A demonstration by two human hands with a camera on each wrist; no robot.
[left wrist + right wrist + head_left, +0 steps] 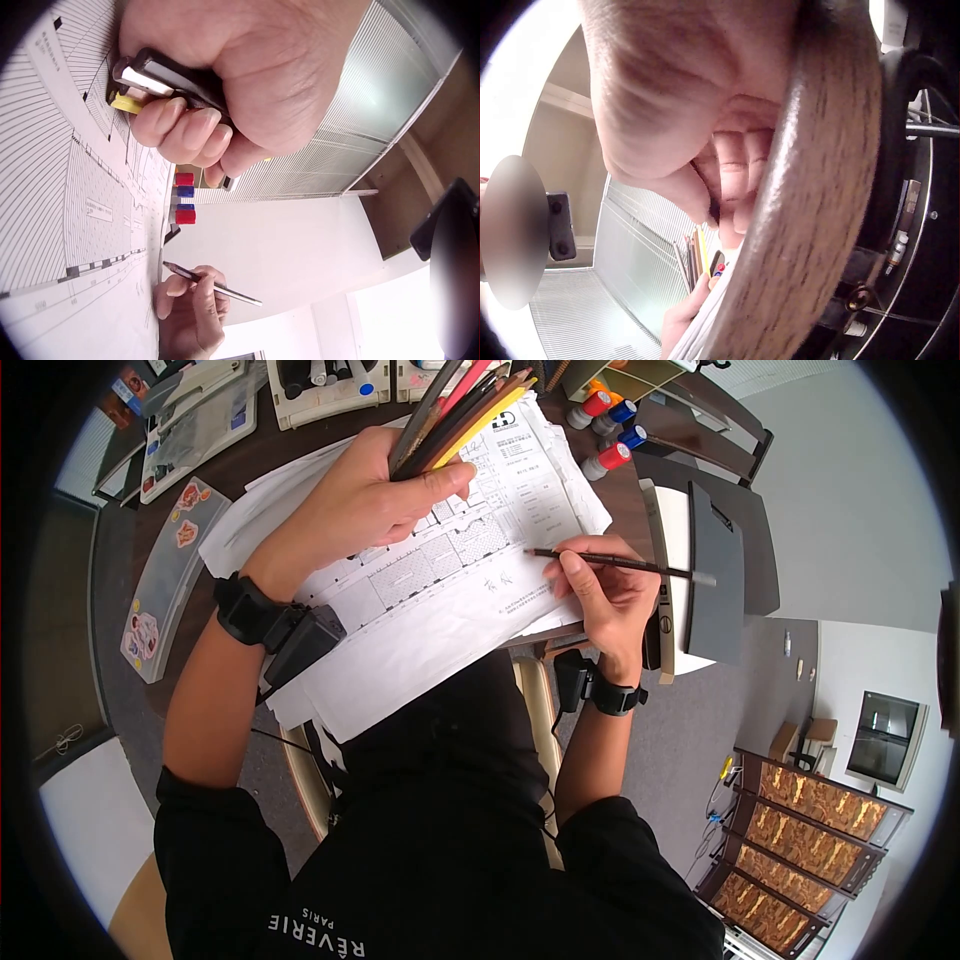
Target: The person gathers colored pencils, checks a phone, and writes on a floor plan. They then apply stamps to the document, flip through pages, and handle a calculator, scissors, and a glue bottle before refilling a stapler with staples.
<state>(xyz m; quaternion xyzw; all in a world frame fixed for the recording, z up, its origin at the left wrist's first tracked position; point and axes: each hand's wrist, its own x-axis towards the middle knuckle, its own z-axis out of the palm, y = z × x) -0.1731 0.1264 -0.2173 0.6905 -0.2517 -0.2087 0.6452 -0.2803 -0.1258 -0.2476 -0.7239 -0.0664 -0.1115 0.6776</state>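
My left hand grips a bundle of colored pencils, with dark, brown, red and yellow barrels, above the printed floor-plan sheets. In the left wrist view, curled fingers wrap the barrels, and a yellow end shows below a dark one. My right hand pinches a slim dark pencil between thumb and fingers near the sheets' right side. Its dark tip points left over the paper, and its pale end sticks out to the right. In the right wrist view the table edge hides part of this hand.
Red- and blue-capped markers stand at the back right. A pen tray sits at the back, a stickered translucent case at left. Beyond the right hand lie white and grey folders. A chair is beneath the person.
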